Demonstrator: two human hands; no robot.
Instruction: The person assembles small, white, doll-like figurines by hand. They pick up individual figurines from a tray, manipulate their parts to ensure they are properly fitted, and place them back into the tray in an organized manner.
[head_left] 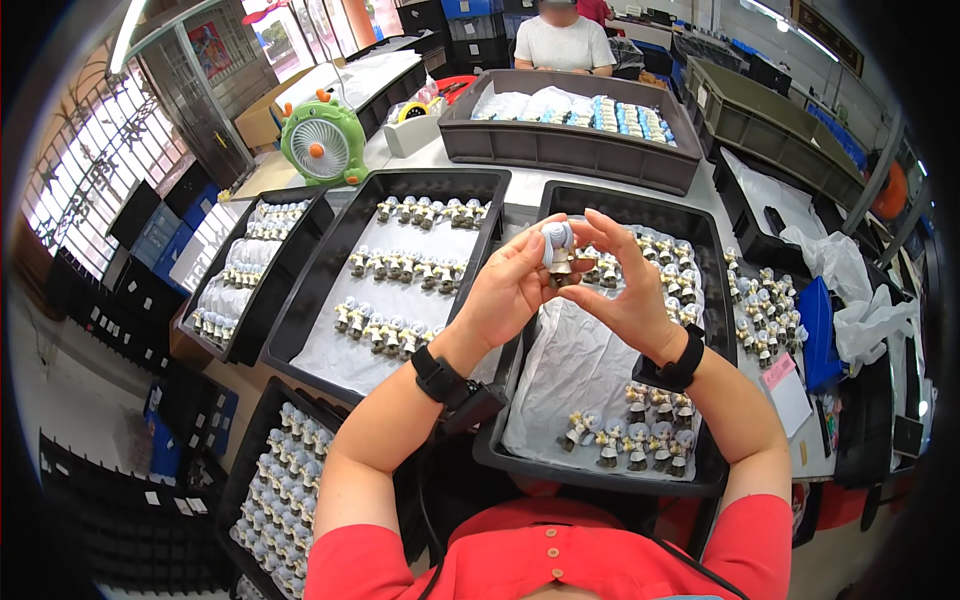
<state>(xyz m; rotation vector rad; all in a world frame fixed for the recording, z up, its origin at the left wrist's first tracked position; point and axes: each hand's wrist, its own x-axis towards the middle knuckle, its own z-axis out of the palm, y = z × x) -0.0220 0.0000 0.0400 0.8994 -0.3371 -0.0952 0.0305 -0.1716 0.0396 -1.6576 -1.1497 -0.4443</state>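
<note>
Between my hands, above the near right tray, a small figurine with pale blue-grey hair and a white-and-gold outfit stands upright. My left hand grips it from the left, its thumb against the head. From the other side my right hand curves around it, thumb at the dark base and index finger raised beside the head. Some fingertips behind the figurine are partly hidden. Beneath my hands lies a black tray lined with white sheet, where similar figurines stand in groups at its near and far ends.
Left of it, another black tray holds rows of figurines; more trays stand farther left and below. Loose figurines cluster on the right beside a blue bin. Behind are a green fan, a large grey-brown crate and a seated person.
</note>
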